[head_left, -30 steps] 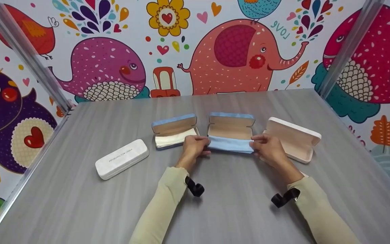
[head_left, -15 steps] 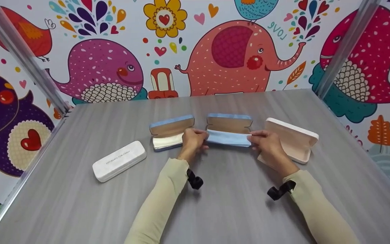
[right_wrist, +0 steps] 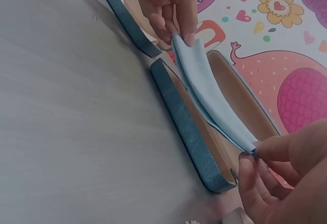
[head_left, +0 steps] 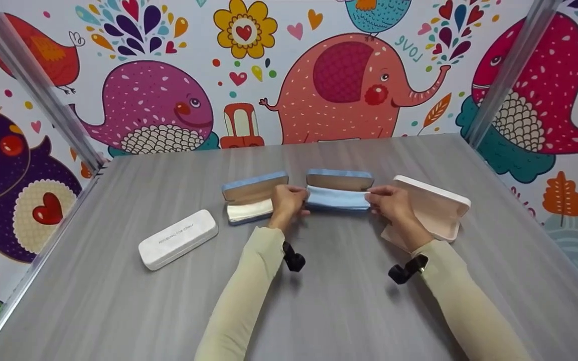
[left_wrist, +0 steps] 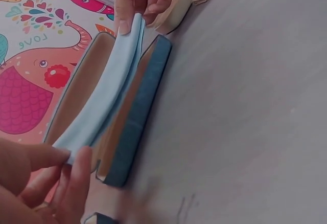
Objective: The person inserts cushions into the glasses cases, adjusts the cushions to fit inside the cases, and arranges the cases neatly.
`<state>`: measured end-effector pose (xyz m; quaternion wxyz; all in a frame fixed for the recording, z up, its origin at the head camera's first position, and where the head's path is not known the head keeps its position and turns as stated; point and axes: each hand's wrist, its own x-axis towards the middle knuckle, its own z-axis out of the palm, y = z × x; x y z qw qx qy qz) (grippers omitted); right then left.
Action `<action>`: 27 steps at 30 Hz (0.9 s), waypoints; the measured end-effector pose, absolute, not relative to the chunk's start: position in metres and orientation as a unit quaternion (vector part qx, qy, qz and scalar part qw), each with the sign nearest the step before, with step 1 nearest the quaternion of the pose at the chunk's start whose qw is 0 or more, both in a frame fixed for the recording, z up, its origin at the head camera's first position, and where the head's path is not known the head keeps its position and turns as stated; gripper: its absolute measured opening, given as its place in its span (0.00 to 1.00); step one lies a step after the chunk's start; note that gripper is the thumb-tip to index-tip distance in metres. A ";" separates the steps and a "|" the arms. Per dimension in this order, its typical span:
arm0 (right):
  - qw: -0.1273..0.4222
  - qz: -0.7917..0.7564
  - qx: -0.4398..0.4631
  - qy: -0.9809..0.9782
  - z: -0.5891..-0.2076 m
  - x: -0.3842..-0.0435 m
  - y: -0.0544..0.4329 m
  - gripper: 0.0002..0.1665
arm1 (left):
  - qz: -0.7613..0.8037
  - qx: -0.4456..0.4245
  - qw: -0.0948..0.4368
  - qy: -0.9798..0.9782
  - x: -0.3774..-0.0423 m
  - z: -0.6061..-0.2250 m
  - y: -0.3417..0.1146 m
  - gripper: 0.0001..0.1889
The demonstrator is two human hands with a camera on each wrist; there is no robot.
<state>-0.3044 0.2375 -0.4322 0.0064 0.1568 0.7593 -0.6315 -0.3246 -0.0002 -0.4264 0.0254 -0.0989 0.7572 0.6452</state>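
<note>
A folded light-blue cloth [head_left: 338, 198] spans between my two hands, over an open blue glasses case [head_left: 340, 173] with a tan lining. My left hand [head_left: 288, 201] pinches the cloth's left end between thumb and fingers. The right hand [head_left: 392, 205] pinches its opposite end. In the left wrist view the cloth [left_wrist: 104, 98] sags a little and lies above the case's lower half [left_wrist: 135, 124]. From the right wrist the same cloth [right_wrist: 207, 88] shows its folded layers, with part of the tan interior [right_wrist: 225, 155] visible beneath.
Left of my left hand stands another open blue case [head_left: 255, 186] with a cream cloth [head_left: 250, 210] in it. An open white case [head_left: 434, 203] is at the right, a tan piece [head_left: 394, 236] beside it. A closed white case [head_left: 178, 240] lies on the grey table [head_left: 118, 301].
Both hands have carried the blue cloth away from the body, from in front of the blue case to over it. The cases have stayed in place.
</note>
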 end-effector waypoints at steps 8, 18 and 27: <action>0.006 -0.618 0.159 0.770 -0.435 -0.310 0.235 0.18 | 0.628 -0.117 0.028 0.769 -0.329 -0.427 0.004 0.06; 0.001 -0.607 0.169 0.776 -0.431 -0.316 0.232 0.14 | 0.585 -0.101 -0.003 0.804 -0.336 -0.427 0.000 0.07; -0.003 -0.588 0.166 0.792 -0.432 -0.322 0.232 0.14 | 0.593 -0.105 0.006 0.798 -0.342 -0.432 -0.001 0.07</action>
